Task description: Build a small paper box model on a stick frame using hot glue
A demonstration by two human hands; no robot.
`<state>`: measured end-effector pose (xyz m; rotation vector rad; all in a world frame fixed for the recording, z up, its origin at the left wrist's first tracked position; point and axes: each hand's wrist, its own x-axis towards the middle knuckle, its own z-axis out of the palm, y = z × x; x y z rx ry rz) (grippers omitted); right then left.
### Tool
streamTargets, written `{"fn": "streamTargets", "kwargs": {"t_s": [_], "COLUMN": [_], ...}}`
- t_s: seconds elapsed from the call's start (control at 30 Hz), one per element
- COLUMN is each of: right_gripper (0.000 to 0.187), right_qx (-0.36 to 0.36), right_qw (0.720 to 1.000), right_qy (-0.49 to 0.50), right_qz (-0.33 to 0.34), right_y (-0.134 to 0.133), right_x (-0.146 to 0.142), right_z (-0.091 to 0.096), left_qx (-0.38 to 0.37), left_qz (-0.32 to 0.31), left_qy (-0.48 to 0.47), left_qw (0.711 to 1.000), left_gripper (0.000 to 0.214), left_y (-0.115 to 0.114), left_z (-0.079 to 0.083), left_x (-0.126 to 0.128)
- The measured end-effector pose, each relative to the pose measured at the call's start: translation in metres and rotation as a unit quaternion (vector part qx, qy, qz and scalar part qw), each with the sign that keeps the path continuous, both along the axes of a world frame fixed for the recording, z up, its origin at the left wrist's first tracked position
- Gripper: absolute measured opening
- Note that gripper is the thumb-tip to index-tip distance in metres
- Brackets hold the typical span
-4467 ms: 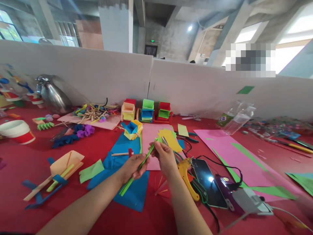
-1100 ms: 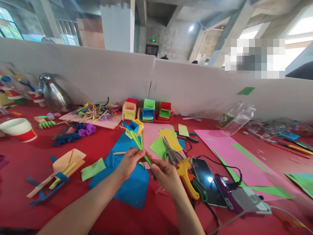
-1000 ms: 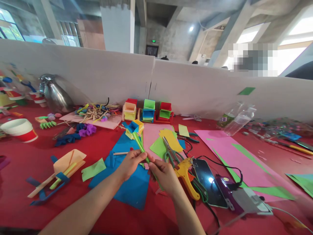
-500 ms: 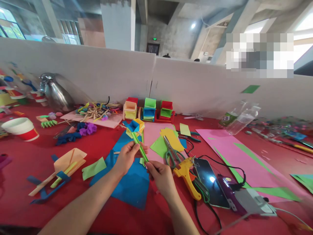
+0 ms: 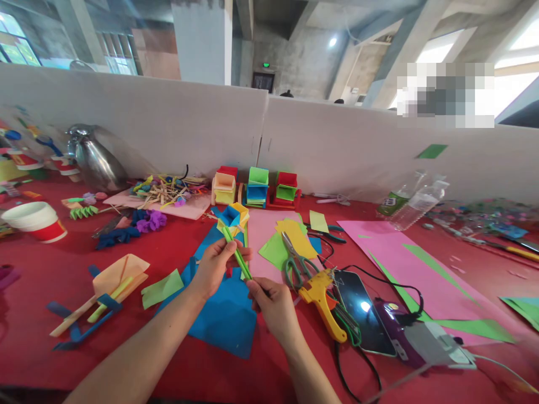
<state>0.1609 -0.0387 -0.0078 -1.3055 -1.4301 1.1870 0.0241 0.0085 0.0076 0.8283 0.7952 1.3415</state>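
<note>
Between my two hands runs a narrow folded strip of green paper [image 5: 241, 259], slanting down to the right. My left hand [image 5: 217, 262] pinches its upper part between thumb and fingers. The lower end sits in the closed fingertips of my right hand [image 5: 269, 300]. Just past the strip's top end is a small blue and yellow paper box [image 5: 233, 217]. Beneath my hands lies a blue paper sheet [image 5: 225, 325], with a pink sheet [image 5: 265, 221] beside it.
Scissors [image 5: 297, 261], a yellow glue gun [image 5: 322, 303] and a phone [image 5: 364, 314] lie to the right. Paper boxes [image 5: 256, 188] line the back. A paper cup [image 5: 36, 221] and steel jug [image 5: 99, 163] stand left; plastic bottles [image 5: 421, 205] stand right.
Both hands and the green strip have shifted very slightly to the left. The grip of each hand looks the same, and the things on the table have stayed put.
</note>
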Motion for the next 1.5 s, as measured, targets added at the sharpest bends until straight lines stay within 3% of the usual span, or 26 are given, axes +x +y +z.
{"fn": "streamTargets", "kwargs": {"t_s": [0.23, 0.47, 0.6, 0.77, 1.13, 1.37, 1.5], "right_gripper": [0.038, 0.034, 0.033, 0.034, 0.036, 0.034, 0.033], "right_qx": [-0.041, -0.068, -0.053, -0.026, -0.014, 0.006, 0.006], "right_qw": [0.995, 0.992, 0.993, 0.994, 0.999, 0.999, 0.999], "right_qy": [0.085, 0.081, 0.100, 0.106, 0.045, 0.027, 0.014], "right_qz": [0.032, 0.071, 0.032, -0.013, 0.003, -0.040, -0.049], "right_y": [0.000, -0.002, 0.000, 0.004, -0.002, -0.004, -0.003], "right_x": [-0.003, -0.002, -0.002, -0.002, -0.011, -0.009, -0.009], "right_z": [-0.005, -0.001, 0.000, 0.000, -0.009, -0.010, -0.013], "left_qx": [-0.009, -0.009, 0.021, 0.027, -0.018, 0.013, -0.008], "left_qz": [-0.006, 0.034, -0.012, -0.083, -0.045, -0.071, -0.064], "left_qy": [-0.024, -0.009, -0.002, 0.095, 0.075, 0.116, 0.112], "left_qw": [1.000, 0.999, 1.000, 0.992, 0.996, 0.991, 0.992], "left_gripper": [0.030, 0.029, 0.032, 0.032, 0.031, 0.034, 0.039], "left_y": [0.000, 0.004, -0.001, -0.015, -0.012, -0.014, -0.014], "left_z": [0.002, 0.001, -0.007, -0.015, -0.013, -0.016, -0.018], "left_x": [0.000, -0.003, 0.004, 0.020, 0.016, 0.017, 0.020]}}
